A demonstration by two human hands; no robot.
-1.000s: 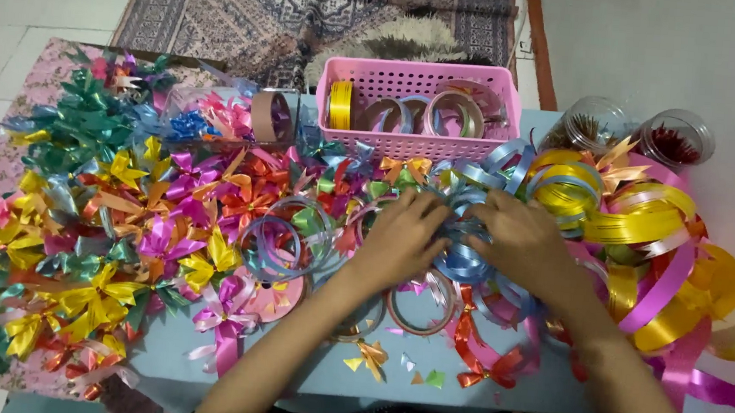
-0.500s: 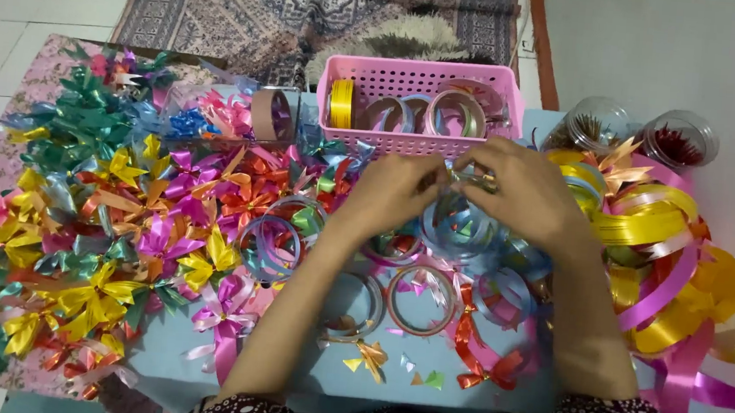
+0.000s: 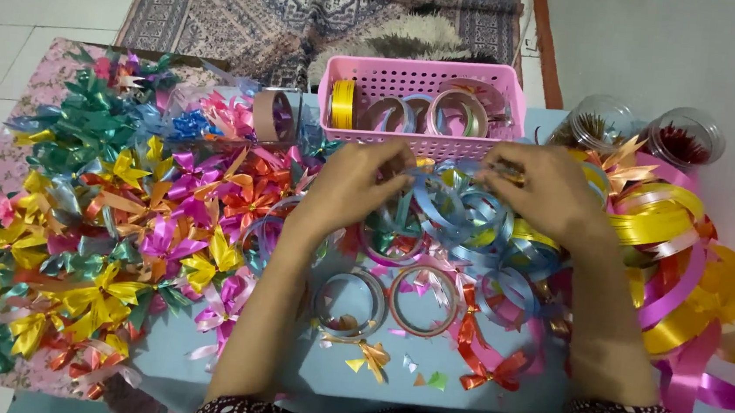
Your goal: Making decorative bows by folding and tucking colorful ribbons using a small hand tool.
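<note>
Pink slotted plastic basket (image 3: 421,84) holds ribbon rolls (image 3: 392,112).
Both hands' fingers (image 3: 397,161) pinch light-blue ribbon strip (image 3: 442,199); jar (image 3: 686,135) contents unclear.

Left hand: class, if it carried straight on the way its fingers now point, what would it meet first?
The left hand points up and right, toward the far side. Past the light blue ribbon it pinches, it would probably first meet the front wall of the pink basket, though depth is unclear.

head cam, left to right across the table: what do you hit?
Heap of ribbon bows → left hand → light blue ribbon loops → right hand → yellow and pink ribbon coils.
</note>
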